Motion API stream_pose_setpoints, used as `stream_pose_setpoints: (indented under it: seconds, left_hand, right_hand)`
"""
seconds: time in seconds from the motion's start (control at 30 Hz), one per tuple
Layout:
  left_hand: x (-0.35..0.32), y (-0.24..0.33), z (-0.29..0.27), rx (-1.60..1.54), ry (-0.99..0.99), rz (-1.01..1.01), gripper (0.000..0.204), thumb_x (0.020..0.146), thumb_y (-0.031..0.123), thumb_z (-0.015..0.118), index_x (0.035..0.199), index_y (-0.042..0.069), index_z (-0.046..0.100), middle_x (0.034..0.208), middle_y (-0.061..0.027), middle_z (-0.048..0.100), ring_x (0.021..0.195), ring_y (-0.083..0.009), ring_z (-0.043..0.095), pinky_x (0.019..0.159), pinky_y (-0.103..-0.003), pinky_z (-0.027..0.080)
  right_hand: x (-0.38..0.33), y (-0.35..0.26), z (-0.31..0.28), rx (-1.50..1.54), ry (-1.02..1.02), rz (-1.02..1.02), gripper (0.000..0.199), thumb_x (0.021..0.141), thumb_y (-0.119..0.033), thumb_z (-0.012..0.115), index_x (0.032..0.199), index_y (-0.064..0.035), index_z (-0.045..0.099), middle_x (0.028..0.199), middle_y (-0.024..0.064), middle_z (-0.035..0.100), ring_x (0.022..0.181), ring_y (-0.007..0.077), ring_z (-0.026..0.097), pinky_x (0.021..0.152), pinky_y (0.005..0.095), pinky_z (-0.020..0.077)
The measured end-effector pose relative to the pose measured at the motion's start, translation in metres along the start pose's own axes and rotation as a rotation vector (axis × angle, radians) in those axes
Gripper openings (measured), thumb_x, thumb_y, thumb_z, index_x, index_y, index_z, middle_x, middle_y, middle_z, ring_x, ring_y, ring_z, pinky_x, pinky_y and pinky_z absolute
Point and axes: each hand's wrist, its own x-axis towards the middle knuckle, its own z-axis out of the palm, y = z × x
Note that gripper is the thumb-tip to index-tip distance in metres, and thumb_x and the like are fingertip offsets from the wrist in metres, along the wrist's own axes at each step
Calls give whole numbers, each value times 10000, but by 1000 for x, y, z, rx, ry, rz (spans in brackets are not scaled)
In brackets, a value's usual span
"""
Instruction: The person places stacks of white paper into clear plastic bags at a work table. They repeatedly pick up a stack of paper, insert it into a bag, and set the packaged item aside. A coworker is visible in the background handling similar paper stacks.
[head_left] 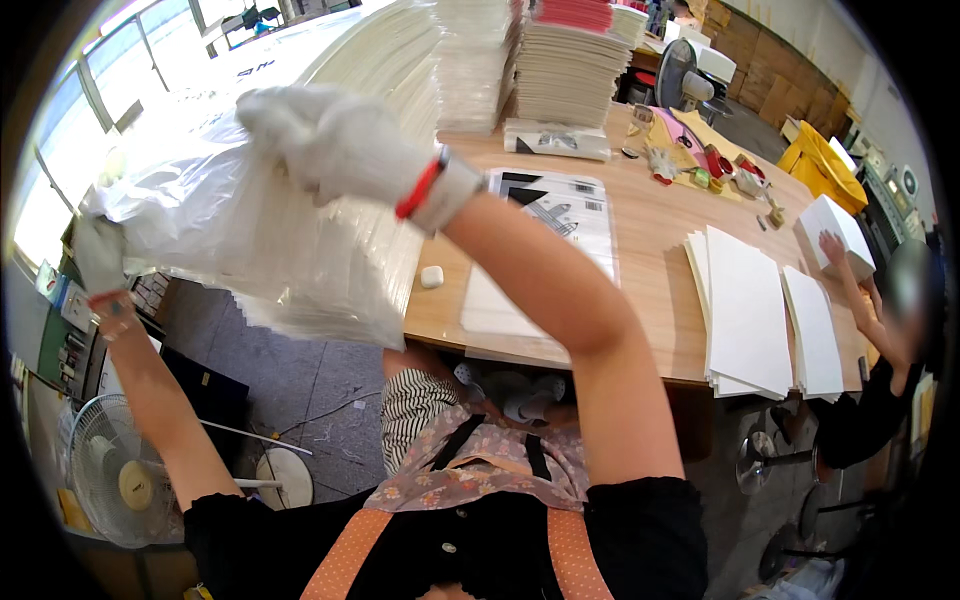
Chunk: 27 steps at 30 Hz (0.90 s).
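Left hand (99, 255), right hand (330, 140) at clear plastic (190, 205) on tall stack (340, 260), left end of surface (650, 315) (whether fingers grip: cannot tell); stack high, printed packet (590, 225) lying apart, work apparently unfinished.

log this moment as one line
left hand: gloved, at plastic stack | right hand: gloved, at same stack | table: printed sheet, white sheet piles
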Motion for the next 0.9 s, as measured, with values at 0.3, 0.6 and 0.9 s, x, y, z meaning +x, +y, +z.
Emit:
stream_pose_setpoints:
  seconds: [0.3, 0.6, 0.9]
  left_hand:
    - [-411, 199, 123, -1192, -972, -1008, 80, 907, 149, 505, 926, 102, 567, 819, -3, 572, 717, -104, 569, 620, -249, 473]
    - [-408, 389, 57, -1251, -924, 385, 215, 701, 66, 681, 894, 26, 596, 1106, -139, 558, 1072, -333, 523, 874, -427, 451]
    - [-402, 458, 147, -1256, -1229, 662, 178, 727, 205, 647, 760, 32, 620, 896, -136, 606, 974, -314, 521, 849, -398, 433]
  right_hand:
    - [-247, 139, 133, 171, -142, 268, 367, 932, -306, 532, 1233, -102, 579, 1043, 126, 668, 807, 199, 672, 751, 295, 530]
    - [-467, 124, 173, 702, 417, 1404, 380, 953, -297, 496, 1244, -60, 558, 932, 82, 666, 758, 116, 636, 693, 251, 497]
    - [-440, 143, 181, 766, 465, 1346, 347, 955, -239, 519, 1243, -49, 552, 884, 63, 644, 713, 121, 610, 705, 248, 493]
